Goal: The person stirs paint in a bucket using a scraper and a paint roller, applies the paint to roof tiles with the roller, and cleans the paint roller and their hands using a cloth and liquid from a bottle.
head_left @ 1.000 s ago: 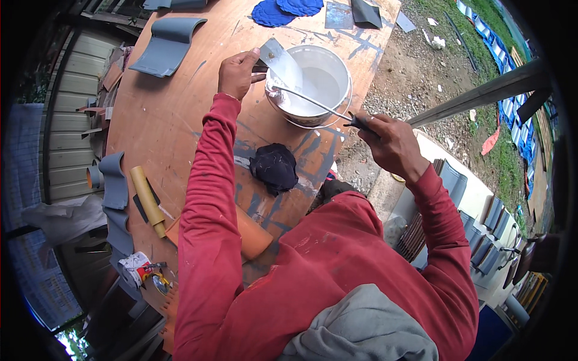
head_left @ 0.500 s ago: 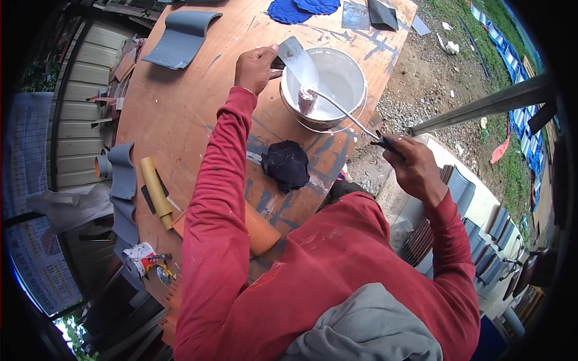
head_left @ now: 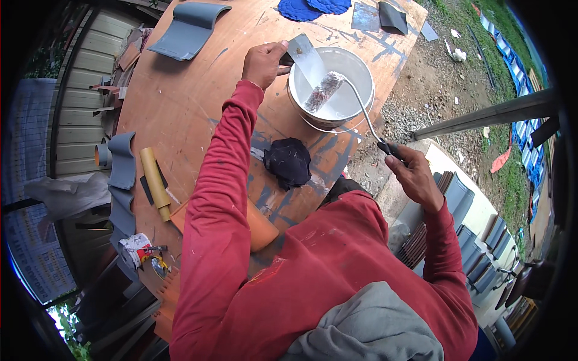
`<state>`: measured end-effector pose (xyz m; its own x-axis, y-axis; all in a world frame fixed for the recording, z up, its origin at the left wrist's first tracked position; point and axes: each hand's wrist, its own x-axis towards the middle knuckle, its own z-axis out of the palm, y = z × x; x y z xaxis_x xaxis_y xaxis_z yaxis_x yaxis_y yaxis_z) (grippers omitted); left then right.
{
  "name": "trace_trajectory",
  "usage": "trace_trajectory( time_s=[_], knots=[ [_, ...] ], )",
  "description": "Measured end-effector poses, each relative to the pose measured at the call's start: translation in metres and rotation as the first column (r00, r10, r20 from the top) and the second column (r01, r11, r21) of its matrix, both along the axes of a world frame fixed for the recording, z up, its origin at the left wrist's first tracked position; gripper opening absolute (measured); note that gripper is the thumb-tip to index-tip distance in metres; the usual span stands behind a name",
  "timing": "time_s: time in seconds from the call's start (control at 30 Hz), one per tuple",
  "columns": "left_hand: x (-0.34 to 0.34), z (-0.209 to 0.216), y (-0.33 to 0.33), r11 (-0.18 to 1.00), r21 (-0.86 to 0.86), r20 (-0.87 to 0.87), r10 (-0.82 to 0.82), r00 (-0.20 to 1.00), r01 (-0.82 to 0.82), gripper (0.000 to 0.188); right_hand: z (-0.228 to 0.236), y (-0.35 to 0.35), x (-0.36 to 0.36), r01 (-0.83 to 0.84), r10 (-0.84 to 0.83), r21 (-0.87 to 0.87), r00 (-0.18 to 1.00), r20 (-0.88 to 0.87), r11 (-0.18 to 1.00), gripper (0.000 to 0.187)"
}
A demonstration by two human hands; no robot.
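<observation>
My left hand [head_left: 262, 65] is closed on the upper edge of a thin flat plate [head_left: 307, 61], pale with white paint over its lower part. The plate slants down into a white bucket [head_left: 369, 77] that has a wire handle and holds white paint. In my right hand [head_left: 414, 175] is the dark grip of a paint roller [head_left: 326, 91]. Its bent wire arm reaches over the bucket's rim. The roller's sleeve, streaked white and dull red, lies across the plate's lower end, apparently touching it. A crumpled dark cloth [head_left: 288, 162] lies on the table just this side of the bucket.
The paint-stained wooden table [head_left: 180, 114] bears a curved grey roof tile [head_left: 189, 30], blue cloths [head_left: 301, 8], a yellow tube [head_left: 155, 183], an orange tile [head_left: 260, 227] and a small paint can [head_left: 136, 248]. Stacked tiles [head_left: 460, 192] and a slanting post [head_left: 481, 114] are to the right.
The roller's sleeve has swung from nearly end-on to lying slantwise across the plate. My right hand has turned and dropped slightly, while the left still grips the plate. The view has shifted a little.
</observation>
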<state>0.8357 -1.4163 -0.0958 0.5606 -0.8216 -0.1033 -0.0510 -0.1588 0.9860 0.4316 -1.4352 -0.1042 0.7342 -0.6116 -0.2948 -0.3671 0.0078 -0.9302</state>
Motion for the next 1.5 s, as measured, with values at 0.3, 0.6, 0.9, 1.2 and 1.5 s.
trace_trajectory(
  time_s=[0.3,0.6,0.9,1.2,1.5],
  knots=[
    [0.001,0.000,0.004,0.999,-0.031,-0.068,-0.019,0.998,0.017,0.042,-0.007,0.005,-0.006,0.097,-0.079,-0.353,0.995,0.065,0.930,0.031],
    [0.008,0.002,0.000,0.997,0.074,-0.038,-0.036,0.999,0.039,0.044,0.000,-0.016,0.042,-0.064,0.047,-0.737,0.998,-0.044,0.673,0.036],
    [0.001,-0.005,0.003,0.998,0.014,0.186,-0.062,0.981,0.061,0.047,0.037,-0.031,-0.048,-0.157,0.076,-0.629,0.985,-0.155,0.761,0.036],
    [-0.043,0.031,-0.010,0.969,0.141,0.772,-0.237,0.590,0.205,0.050,-0.027,-0.029,-0.072,0.312,-0.214,-0.444,0.942,0.257,0.840,0.038],
    [-0.048,0.014,-0.024,0.939,0.074,0.792,-0.259,0.553,0.335,0.035,-0.009,-0.009,-0.061,0.383,-0.467,0.296,0.828,0.310,0.875,0.044]
  ],
)
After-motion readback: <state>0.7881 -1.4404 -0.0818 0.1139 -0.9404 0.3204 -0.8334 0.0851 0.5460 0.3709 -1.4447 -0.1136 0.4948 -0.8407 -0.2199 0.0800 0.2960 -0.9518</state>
